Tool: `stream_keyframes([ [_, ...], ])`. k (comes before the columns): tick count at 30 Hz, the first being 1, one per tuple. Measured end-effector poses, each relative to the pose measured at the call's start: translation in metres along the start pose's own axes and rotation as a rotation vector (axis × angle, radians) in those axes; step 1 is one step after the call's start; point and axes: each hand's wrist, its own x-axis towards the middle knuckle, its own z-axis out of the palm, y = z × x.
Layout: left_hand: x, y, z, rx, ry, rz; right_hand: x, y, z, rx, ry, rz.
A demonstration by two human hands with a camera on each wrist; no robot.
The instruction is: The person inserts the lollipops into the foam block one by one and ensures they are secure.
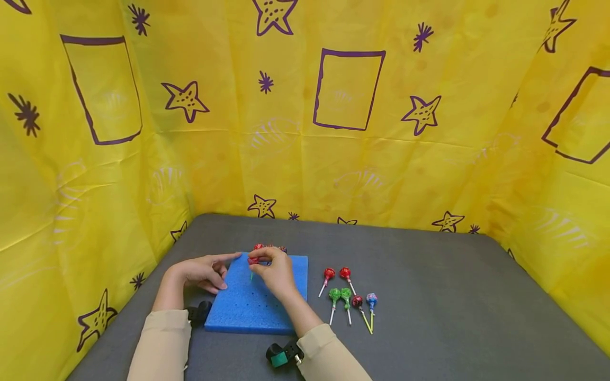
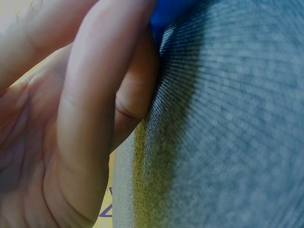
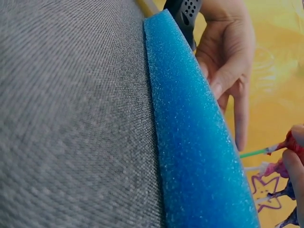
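Note:
A blue foam board [image 1: 257, 312] dotted with small holes lies on the table. My left hand [image 1: 202, 272] rests along its left side, index finger stretched toward the far corner and thumb at the edge. Over the far part of the board, my right hand [image 1: 276, 272] pinches a red-wrapped lollipop [image 1: 253, 261] by its head between thumb and fingers. Its green stick [image 3: 254, 153] points down to the board; the right wrist view hides the stick's lower end behind the foam. More lollipops [image 3: 275, 168] stand in a row behind the right hand, partly covered by it.
Right of the board lie loose lollipops: two red [image 1: 329, 273], two green [image 1: 335, 295], a dark red one [image 1: 357, 301] and a blue one [image 1: 371, 299]. A yellow curtain [image 1: 343, 174] encloses the grey table [image 1: 429, 307] at the back and sides.

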Motion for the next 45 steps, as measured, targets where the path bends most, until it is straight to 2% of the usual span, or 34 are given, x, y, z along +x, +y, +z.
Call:
stream_keyframes([
  [8, 0.001, -0.003, -0.001, 0.006, -0.014, 0.022, -0.001, 0.001, 0.0, 0.008, -0.033, -0.011],
  [30, 0.002, -0.003, 0.0, 0.003, -0.003, 0.01, 0.002, 0.0, -0.004, 0.019, -0.017, -0.018],
  [45, 0.002, -0.001, -0.001, 0.012, -0.008, -0.004, 0.007, -0.008, -0.019, 0.077, 0.003, -0.004],
])
